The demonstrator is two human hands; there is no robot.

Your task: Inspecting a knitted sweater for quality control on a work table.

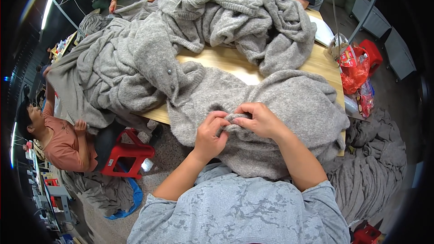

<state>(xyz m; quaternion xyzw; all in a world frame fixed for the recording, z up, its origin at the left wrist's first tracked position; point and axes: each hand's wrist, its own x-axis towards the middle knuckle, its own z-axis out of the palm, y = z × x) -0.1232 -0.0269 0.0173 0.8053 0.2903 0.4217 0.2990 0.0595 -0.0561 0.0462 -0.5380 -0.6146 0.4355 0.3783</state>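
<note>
A grey knitted garment lies spread over the near edge of the table, close to my body. My left hand pinches a fold of its knit between closed fingers. Right beside it, my right hand grips the same fold with thumb and forefinger. The two hands almost meet, and the gathered knit between them stands up a little. Whatever small detail lies under my fingertips is hidden. Past my left hand, a grey garment with dark buttons lies on the pile.
Heaped grey knitwear covers much of the wooden table. A seated person at left handles grey cloth beside a red stool. Two people stand across the table. Red bags hang at right, above more piled knitwear.
</note>
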